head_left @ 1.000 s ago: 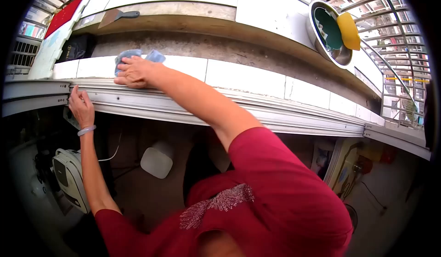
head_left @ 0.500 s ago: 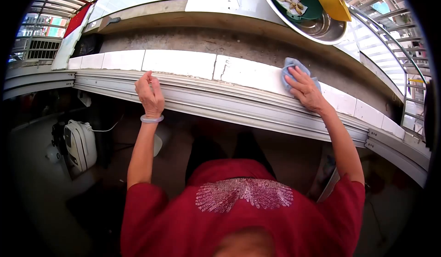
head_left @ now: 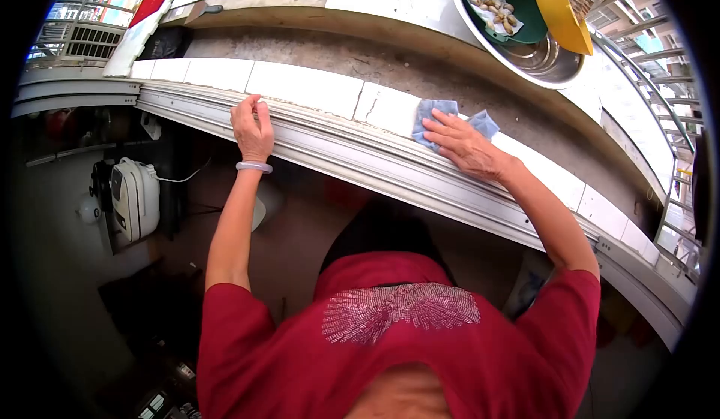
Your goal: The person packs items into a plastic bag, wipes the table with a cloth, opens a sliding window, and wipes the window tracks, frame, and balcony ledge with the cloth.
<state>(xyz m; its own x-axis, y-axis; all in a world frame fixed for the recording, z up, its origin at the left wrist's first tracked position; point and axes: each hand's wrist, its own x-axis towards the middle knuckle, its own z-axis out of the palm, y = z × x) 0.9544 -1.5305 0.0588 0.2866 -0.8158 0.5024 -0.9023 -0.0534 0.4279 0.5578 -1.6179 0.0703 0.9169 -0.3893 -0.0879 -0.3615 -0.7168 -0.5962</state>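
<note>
My right hand (head_left: 466, 148) lies on a blue cloth (head_left: 436, 115), pressing it onto the white tiled sill (head_left: 304, 89). The cloth is crumpled, and parts of it stick out on both sides of the fingers. Farther left, my left hand (head_left: 253, 129) rests at the metal window track (head_left: 330, 140), its fingers loosely bent and the thumb apart. It holds nothing that I can see. A pale bangle (head_left: 254, 166) circles the left wrist. Dark cracks run across the tiles between the two hands.
Beyond the sill runs a concrete trough (head_left: 322, 52). On the outer ledge stand a metal basin (head_left: 551, 70), a green bowl (head_left: 529, 25) and a yellow container (head_left: 562, 14). A dark-handled tool (head_left: 213, 9) lies far left. Below is a white appliance (head_left: 135, 198).
My right hand and the cloth have slid left along the sill. The left hand stays by the track, its fingers slightly shifted. The camera view has shifted a little.
</note>
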